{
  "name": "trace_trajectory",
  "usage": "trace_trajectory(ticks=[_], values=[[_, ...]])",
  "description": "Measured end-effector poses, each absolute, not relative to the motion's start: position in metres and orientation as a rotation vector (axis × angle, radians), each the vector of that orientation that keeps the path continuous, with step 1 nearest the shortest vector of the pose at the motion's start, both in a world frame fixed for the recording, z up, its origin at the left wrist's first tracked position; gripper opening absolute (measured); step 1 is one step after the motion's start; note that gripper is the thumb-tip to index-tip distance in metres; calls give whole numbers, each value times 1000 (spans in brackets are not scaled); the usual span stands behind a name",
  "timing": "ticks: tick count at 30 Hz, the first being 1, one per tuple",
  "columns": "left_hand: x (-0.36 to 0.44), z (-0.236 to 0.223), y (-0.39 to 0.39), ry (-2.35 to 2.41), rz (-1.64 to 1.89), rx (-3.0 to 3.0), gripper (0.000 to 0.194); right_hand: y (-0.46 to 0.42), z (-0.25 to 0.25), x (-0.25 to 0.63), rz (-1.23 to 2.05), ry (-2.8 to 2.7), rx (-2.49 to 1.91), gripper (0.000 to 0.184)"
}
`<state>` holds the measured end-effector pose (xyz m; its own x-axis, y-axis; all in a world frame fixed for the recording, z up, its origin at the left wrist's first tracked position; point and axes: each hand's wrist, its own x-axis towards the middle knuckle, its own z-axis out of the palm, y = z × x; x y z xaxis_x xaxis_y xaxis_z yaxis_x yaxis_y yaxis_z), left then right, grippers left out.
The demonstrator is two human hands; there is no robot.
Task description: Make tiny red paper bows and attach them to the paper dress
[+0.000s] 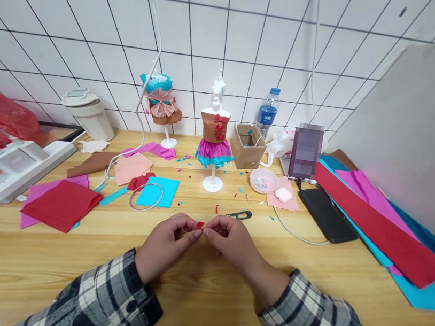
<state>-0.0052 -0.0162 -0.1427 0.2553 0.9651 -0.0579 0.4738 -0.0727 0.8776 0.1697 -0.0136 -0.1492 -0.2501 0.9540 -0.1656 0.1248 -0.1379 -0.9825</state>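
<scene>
Above the table's front part, my left hand [169, 242] pinches a small red paper piece [200, 225] between thumb and fingers. My right hand [234, 243] meets it from the other side, thumb and forefinger pinched at the piece's right edge. Just behind the right hand lies a small cutter or snips with a black loop handle [243, 215], partly hidden by the fingers. Further back stands a white mini dress form [213, 184], wearing a brown top with red bows [219, 126] and a pink skirt [214, 150] with blue trim.
A second dressed form [163, 102], a cardboard box [248, 148] and a water bottle [267, 110] stand near the tiled wall. A pink bowl of beads [263, 181] and black power bank [327, 215] sit right. Red paper [63, 205] lies left, long red strips [382, 226] right.
</scene>
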Motion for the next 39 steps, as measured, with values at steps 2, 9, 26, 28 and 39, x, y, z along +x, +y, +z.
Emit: trace_trajectory(ticks=[2,9,26,28,39], values=[[-5,-141,-16,1324,725,1636,29,-14,-149,170,1465,-1423,-1272,14],[-7,-135,-18,1217,683,1697,23,-15,-150,173,1542,-1415,-1200,12],[-5,-137,-18,1251,719,1587,26,-14,-153,171,1586,-1335,-1200,14],[-6,-137,-18,1229,717,1572,25,-13,-153,171,1591,-1335,-1208,14],[-7,-135,-18,1246,646,1661,23,-13,-149,175,1571,-1412,-1153,19]])
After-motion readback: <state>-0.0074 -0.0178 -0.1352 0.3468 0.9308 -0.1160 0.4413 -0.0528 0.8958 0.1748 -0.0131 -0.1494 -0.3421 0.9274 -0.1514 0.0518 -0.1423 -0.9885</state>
